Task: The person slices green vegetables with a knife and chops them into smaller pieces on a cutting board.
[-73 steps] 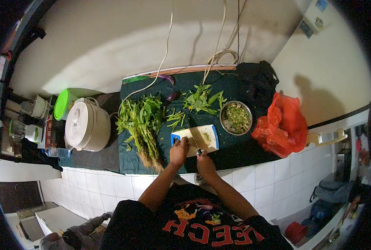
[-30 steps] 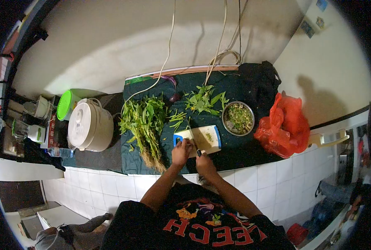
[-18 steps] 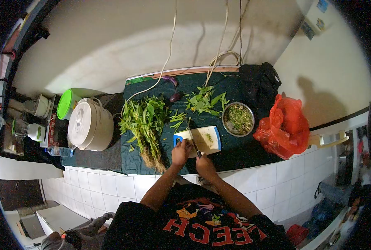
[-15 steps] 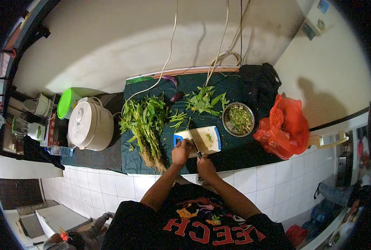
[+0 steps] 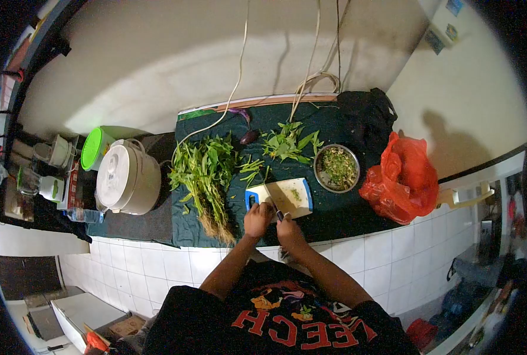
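Observation:
My right hand (image 5: 290, 231) grips the dark handle of a knife (image 5: 280, 215), its blade pointing away from me over the white, blue-ended cutting board (image 5: 299, 205). On the board's left part rests my left hand (image 5: 257, 221), fingers curled close beside the blade; what they hold is hidden. Small chopped green bits (image 5: 296, 194) lie on the board's right half. Just beyond the board are cut green stems (image 5: 251, 170). A metal bowl (image 5: 317, 176) of chopped greens stands to the right, and a large bunch of leafy greens with roots (image 5: 207, 177) lies to the left.
Loose leaves (image 5: 290, 142) and a purple eggplant (image 5: 249, 137) lie toward the wall on the dark green cloth (image 5: 346, 213). A red plastic bag (image 5: 402, 180) sits at the right. Left stand a white rice cooker (image 5: 130, 177) and a green-lidded container (image 5: 92, 149).
The knife has shifted slightly left, nearer my left hand, which stays on the board. At the lower left, a grey shape has moved mostly out of sight, baring a brown box.

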Tool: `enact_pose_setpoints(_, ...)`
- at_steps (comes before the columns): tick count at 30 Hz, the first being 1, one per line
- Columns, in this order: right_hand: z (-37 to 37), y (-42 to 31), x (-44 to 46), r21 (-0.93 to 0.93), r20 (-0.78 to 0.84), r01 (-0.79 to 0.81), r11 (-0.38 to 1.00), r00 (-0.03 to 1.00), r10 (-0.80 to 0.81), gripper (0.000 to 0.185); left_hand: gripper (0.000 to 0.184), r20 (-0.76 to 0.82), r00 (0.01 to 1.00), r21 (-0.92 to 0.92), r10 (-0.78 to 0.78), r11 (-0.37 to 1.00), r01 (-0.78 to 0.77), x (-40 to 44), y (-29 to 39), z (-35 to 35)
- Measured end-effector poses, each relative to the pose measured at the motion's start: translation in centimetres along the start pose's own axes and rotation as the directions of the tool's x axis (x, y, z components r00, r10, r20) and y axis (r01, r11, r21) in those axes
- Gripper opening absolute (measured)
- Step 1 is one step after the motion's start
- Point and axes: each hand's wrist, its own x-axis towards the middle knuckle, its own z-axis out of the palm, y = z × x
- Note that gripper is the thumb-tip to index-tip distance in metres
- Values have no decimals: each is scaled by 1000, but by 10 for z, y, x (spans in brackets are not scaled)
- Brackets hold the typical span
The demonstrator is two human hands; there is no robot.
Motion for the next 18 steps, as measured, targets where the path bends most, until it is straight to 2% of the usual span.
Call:
enact_pose_setpoints(2, -8, -5, 0, -96, 73, 111, 989, 992, -104, 38, 20, -13, 1000, -3, -19, 1000, 19, 0, 6, -5)
enact_pose_setpoints(3, -3, -5, -2, -95, 74, 112, 989, 992, -105, 38, 21, -20, 998, -17, -56, 998, 56, 2, 12, -10)
enact_pose_setpoints(5, 15, -1, -8, 15, 111, -205, 979, 973, 203, 38, 22, -26, 995, -33, -94, 995, 93, 1, 15, -14)
enact_pose_setpoints(7, 20, 6, -8, 23, 110, -195, 981, 975, 191, 38, 24, 34, 988, -8, -153, 988, 153, -2, 13, -15)
enact_pose_setpoints(11, 7, 10, -4, -5, 95, -163, 987, 982, 163, 39, 26, 16, 994, -45, -111, 993, 112, -1, 10, -10)
enact_pose_setpoints(13, 4, 17, -13, -14, 102, -157, 988, 982, 157, 40, 28, 58, 976, -13, -210, 977, 211, 1, 12, -10)
enact_pose_setpoints(14, 2, 23, -17, -27, 123, -153, 988, 980, 156, 40, 28, 49, 977, -11, -206, 978, 206, 3, 12, -11)
enact_pose_setpoints(15, -8, 23, -22, -66, 212, -228, 971, 948, 237, 41, 28, 46, 984, -42, -173, 984, 175, 4, 13, -11)
enact_pose_setpoints(16, -15, 25, -25, -69, 211, -220, 973, 950, 230, 41, 28, 41, 989, -74, -144, 986, 147, 6, 15, -10)
enact_pose_setpoints(18, -27, 25, -35, -173, 215, -294, 940, 920, 327, 40, 29, 67, 987, -104, -147, 983, 153, 12, 22, -3)
